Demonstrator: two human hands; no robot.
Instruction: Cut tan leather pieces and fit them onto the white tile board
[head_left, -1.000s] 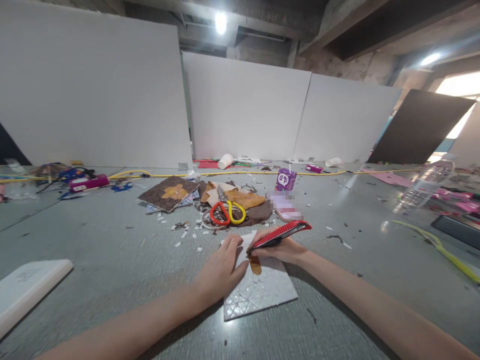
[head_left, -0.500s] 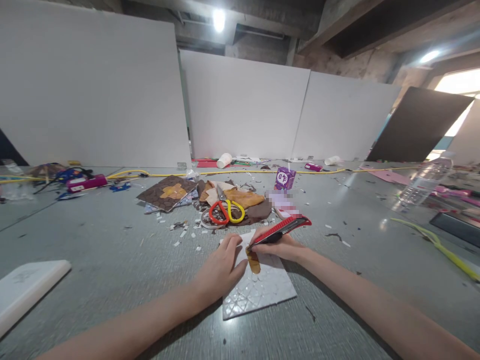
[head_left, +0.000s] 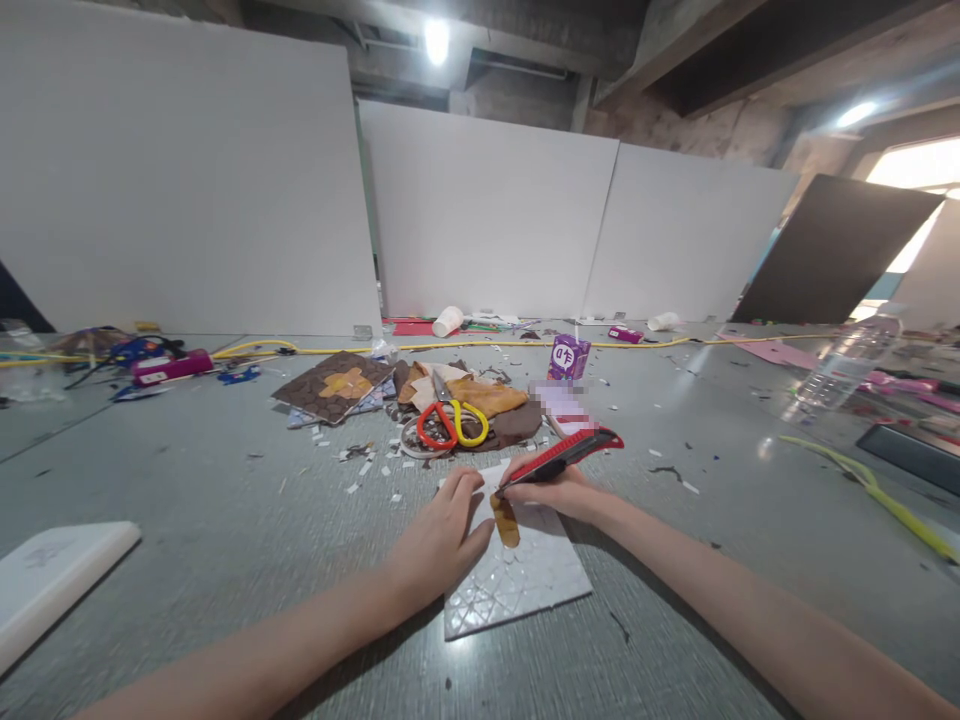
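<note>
Just below centre of the frame: left hand pressed flat, fingers together, on the left edge of a white scored board lying on the grey table, pinning it down. Right hand closed around a red utility knife, handle slanting up toward the right, tip down at the board's upper edge beside a small tan strip lying on the board between the two hands. Whether the blade actually touches the strip: too small to tell. Compared with a second ago, very little shifted: same flat press on the left, same fist-like grip on the right, knife handle tilted marginally lower and drawn a touch closer to centre, strip in nearly the same spot. Probably a slow, careful cut or trim under way rather than any repositioning; board steady, no sign of slipping. Above the hands, mid-frame: red-and-yellow scissors on a heap of brown and tan scraps, a brown patterned sheet to the left of it, a purple carton to the right. Lower left corner: a white slab. Far right: a clear bottle on its side. White partition panels across the upper half of the frame.
</note>
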